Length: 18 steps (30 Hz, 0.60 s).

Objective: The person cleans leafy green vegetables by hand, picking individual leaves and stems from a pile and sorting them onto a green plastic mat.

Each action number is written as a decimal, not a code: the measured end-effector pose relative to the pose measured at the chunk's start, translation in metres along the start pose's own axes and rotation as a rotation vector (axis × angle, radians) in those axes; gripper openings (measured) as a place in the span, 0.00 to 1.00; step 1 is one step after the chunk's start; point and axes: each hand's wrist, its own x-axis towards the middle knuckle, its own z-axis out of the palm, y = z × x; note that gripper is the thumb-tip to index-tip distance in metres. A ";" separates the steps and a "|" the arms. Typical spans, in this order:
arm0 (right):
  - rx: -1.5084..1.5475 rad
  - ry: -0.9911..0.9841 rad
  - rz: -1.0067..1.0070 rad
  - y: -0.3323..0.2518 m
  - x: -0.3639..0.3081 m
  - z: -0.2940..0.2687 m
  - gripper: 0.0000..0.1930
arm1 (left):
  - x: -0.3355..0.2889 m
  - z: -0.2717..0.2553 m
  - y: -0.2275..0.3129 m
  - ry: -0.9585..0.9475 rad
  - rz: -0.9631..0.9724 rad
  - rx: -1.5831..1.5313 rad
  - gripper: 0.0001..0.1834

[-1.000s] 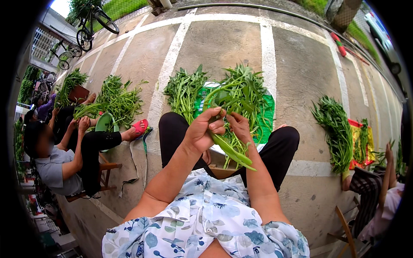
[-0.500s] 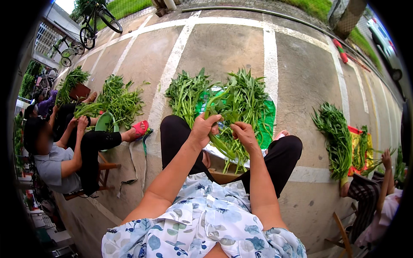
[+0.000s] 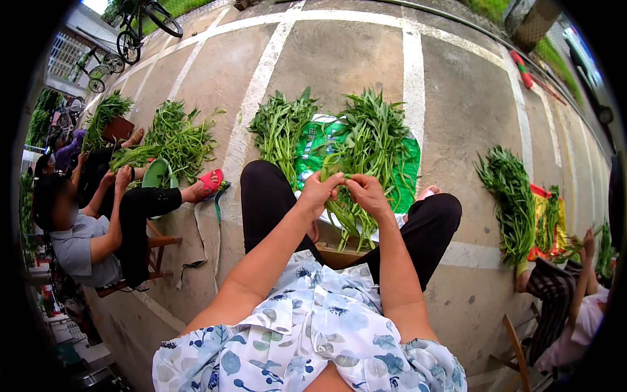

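Between my knees, my left hand [image 3: 319, 193] is closed round a few water spinach stems [image 3: 342, 217], whose lower ends hang down below the fingers. My right hand [image 3: 367, 195] meets it from the right, thumb and fingers pinched on the same greens near the left thumb. Beyond the hands lies a green and white plastic sheet [image 3: 410, 171]. A pile of water spinach [image 3: 279, 134] rests at its left side, and a larger leafy pile [image 3: 377, 130] covers its right part, stems toward me.
At left a seated person [image 3: 88, 238] handles greens near a green basin [image 3: 157, 175] and a heap of water spinach [image 3: 179, 140]. Another person [image 3: 575, 313] sits at right by a tall green pile [image 3: 506, 202] and a red-yellow sheet [image 3: 541, 196]. Bicycles [image 3: 134, 36] stand far left.
My right hand has moved left and up against my left hand, now pinching the greens it holds. The held leaves sit lower. The whole view has shifted slightly.
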 end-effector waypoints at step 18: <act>-0.573 0.162 -0.292 -0.021 -0.020 0.005 0.07 | 0.002 -0.004 -0.014 -0.058 -0.171 -0.121 0.10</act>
